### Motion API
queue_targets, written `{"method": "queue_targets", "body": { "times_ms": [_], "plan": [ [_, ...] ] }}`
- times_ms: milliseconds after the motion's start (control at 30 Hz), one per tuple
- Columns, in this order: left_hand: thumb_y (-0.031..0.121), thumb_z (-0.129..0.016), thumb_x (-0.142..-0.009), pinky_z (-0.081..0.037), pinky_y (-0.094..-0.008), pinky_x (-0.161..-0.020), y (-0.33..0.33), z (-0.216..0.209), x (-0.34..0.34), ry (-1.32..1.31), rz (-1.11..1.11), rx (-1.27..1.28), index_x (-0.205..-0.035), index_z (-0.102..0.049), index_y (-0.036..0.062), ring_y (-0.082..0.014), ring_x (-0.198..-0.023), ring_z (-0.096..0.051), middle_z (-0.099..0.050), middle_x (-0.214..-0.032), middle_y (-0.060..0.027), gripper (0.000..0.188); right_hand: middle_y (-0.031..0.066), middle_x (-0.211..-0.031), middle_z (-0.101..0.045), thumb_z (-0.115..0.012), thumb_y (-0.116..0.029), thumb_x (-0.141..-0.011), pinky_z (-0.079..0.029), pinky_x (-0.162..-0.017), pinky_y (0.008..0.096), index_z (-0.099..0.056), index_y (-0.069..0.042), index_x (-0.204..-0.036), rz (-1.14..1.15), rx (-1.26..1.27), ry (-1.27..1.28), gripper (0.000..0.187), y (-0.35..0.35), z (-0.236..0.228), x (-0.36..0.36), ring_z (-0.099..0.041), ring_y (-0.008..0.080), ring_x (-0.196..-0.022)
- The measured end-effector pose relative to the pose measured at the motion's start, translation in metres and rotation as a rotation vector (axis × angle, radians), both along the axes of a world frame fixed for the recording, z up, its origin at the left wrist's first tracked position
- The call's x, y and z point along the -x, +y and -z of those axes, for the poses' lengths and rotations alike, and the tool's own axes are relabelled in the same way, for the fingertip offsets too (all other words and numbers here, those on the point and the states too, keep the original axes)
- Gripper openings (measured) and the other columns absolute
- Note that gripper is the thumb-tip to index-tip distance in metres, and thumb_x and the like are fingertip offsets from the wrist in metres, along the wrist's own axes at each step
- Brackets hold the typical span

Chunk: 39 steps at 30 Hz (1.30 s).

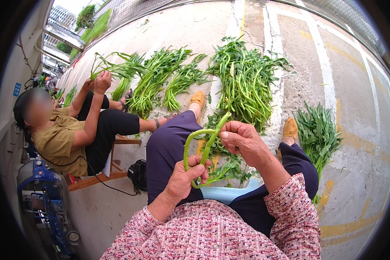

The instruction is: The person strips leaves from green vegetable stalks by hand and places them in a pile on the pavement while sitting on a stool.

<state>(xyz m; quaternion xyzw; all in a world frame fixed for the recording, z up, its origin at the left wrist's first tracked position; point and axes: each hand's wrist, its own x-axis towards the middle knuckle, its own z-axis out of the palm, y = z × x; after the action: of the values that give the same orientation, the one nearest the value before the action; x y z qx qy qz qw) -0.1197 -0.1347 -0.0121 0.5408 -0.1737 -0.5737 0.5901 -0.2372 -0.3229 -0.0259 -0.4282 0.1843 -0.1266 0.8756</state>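
In front of my lap, my left hand [187, 178] is closed round a bent green water spinach stem [209, 146]. One length of the stem loops out to the left; another rises to the upper right. My right hand [247, 142] pinches that upper part close to its cut end, thumb against the fingers. Beneath my hands, loose leaves and trimmings [234, 167] lie on the ground between my feet. A large heap of water spinach [247, 82] is spread just beyond them. Another bunch [317, 136] lies to the right of my right shoe.
On the left, a co-worker [67, 134] sits holding up long leafy stems [119, 65]. More bundles [160, 78] lie beyond that person's feet. A light blue stool [229, 194] is under me. A black bag [138, 175] and a blue scooter [45, 208] stand left.
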Motion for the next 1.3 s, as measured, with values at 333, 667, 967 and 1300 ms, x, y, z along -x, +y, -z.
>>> {"method": "queue_targets", "body": {
  "times_ms": [333,667,967,1300],
  "plan": [
    [0.023,-0.059,-0.089,-0.049,-0.0303,-0.074,-0.002,0.003,0.011,0.067,0.101,-0.018,-0.105,-0.057,-0.0018,-0.0166,-0.079,-0.060,-0.061,-0.086,-0.0085,0.030,-0.0058,-0.062,-0.046,-0.062,-0.017,-0.086,-0.025,-0.046,0.0184,-0.056,-0.005,-0.079,-0.086,0.074,-0.050,0.015,0.007,0.001,-0.002,-0.035,0.0025,-0.052],
    [0.027,-0.061,-0.088,-0.049,-0.0306,-0.071,-0.003,0.001,0.015,0.059,0.090,-0.008,-0.101,-0.058,-0.0004,-0.0179,-0.076,-0.061,-0.061,-0.088,-0.0092,0.031,-0.0066,-0.062,-0.046,-0.063,-0.014,-0.085,-0.029,-0.047,0.0196,-0.058,-0.005,-0.079,-0.098,0.189,-0.072,0.013,0.014,-0.008,-0.003,-0.037,0.0025,-0.053],
    [0.031,-0.053,-0.092,-0.050,-0.0383,-0.073,-0.013,-0.021,-0.013,0.212,-0.161,0.188,-0.092,-0.056,0.0041,-0.0181,-0.072,-0.059,-0.057,-0.085,-0.0089,0.027,-0.0040,-0.064,-0.049,-0.055,-0.020,-0.091,-0.026,-0.044,0.0162,-0.057,-0.006,-0.082,0.031,0.043,-0.017,0.017,0.003,0.005,-0.003,-0.037,0.0019,-0.050],
    [0.033,-0.049,-0.093,-0.041,-0.0518,-0.098,-0.006,-0.026,-0.052,0.415,-0.337,0.396,-0.094,-0.061,0.0080,-0.0269,-0.108,-0.057,-0.060,-0.112,-0.0129,0.028,0.0021,-0.075,-0.062,-0.057,-0.015,-0.087,-0.032,-0.047,0.0164,-0.059,-0.004,-0.087,0.043,-0.036,-0.010,0.011,0.003,0.007,-0.003,-0.044,0.0031,-0.052]
  ]
}}
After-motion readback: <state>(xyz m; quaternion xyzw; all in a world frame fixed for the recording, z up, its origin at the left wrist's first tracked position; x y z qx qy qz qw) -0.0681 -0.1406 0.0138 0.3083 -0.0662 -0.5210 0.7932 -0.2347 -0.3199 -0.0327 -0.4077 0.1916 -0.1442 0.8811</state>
